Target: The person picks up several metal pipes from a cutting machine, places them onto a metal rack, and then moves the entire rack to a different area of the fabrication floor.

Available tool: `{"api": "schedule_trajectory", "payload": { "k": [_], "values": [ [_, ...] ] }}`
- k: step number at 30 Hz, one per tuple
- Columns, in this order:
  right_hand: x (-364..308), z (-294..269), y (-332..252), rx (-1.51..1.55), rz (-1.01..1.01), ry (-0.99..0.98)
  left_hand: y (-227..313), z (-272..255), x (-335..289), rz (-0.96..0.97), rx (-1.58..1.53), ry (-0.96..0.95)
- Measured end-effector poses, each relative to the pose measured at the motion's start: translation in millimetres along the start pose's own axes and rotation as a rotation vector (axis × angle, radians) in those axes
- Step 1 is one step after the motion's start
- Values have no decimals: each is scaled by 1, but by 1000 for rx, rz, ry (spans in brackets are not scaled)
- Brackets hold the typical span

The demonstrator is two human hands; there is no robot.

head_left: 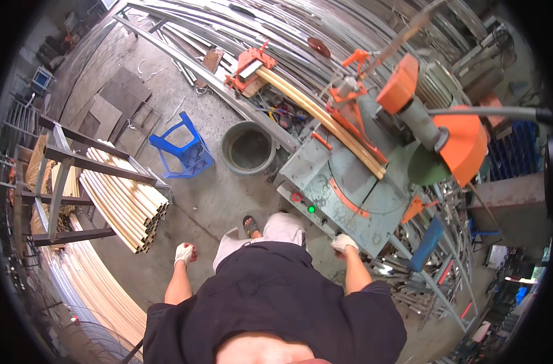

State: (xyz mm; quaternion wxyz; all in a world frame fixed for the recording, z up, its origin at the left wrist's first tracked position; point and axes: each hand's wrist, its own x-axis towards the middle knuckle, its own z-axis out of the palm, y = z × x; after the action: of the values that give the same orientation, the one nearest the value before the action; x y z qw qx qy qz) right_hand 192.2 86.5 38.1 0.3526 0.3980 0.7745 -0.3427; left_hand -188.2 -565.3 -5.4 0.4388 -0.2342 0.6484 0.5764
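Note:
My left hand (185, 253), in a pale glove with bare fingertips, hangs beside my body with its fingers curled and nothing visible in them. My right hand (344, 242), gloved the same way, is closed at the front edge of the grey saw table (343, 209); what its fingers hold, if anything, is hidden. Left of it on that edge are a lit green button (312, 209) and a red button (296, 198). Two yellowish tubes (325, 120) lie side by side across the table, reaching back to an orange clamp (252, 68). The orange saw guard (461, 145) stands to their right.
A grey bucket (248, 168) and a blue plastic stool (194, 155) stand on the floor ahead. At left, a dark metal rack (94, 164) holds stacked yellowish tubes (122, 200). Long metal bars (288, 30) lie behind the saw; offcuts (410, 285) lie at the right.

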Motion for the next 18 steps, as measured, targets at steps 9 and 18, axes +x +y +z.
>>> {"api": "schedule_trajectory", "payload": {
  "k": [9, 18],
  "values": [
    [59, -223, -250, 179, -649, 774, -73, 144, -29, 14, 138, -43],
    [166, -404, -231, -154, -287, 941, -47, 175, -121, 114, 270, 384]
  ]
}}
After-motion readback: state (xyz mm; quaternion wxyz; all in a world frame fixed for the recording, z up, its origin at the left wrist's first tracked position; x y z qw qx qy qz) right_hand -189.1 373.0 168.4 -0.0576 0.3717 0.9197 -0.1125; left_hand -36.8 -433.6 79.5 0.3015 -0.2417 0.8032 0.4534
